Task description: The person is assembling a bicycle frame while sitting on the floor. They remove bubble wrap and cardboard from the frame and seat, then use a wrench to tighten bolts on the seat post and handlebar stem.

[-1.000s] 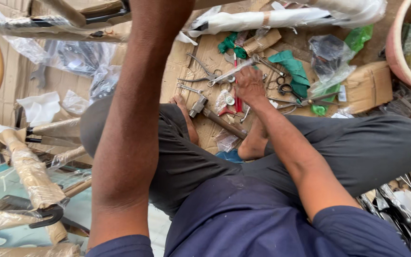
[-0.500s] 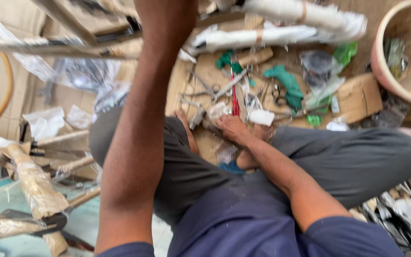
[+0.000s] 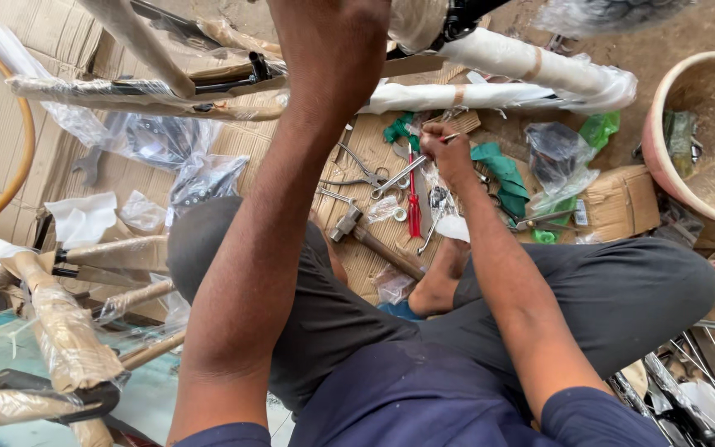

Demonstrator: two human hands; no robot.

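Over the cardboard floor, the right hand point(image 3: 444, 149) has lifted from the tool pile and now pinches a thin tool point(image 3: 450, 138) above the red screwdriver point(image 3: 413, 199). Left hand's grip is out of view above, near the wrapped frame point(image 3: 531, 74).

Hidden hands, cropped edges

The left hand runs out past the top edge — only its forearm point(image 3: 291, 190) shows, so its grip cannot be told. The right hand point(image 3: 444, 153) closes on a thin tool point(image 3: 448, 137) too small to name. The wrapped bicycle frame point(image 3: 490, 70) is cut off at the top, the clay basin point(image 3: 664, 157) and spoked wheel point(image 3: 705, 364) by the right edge. The small tools point(image 3: 374, 178) on the cardboard overlap — several cannot be told apart.
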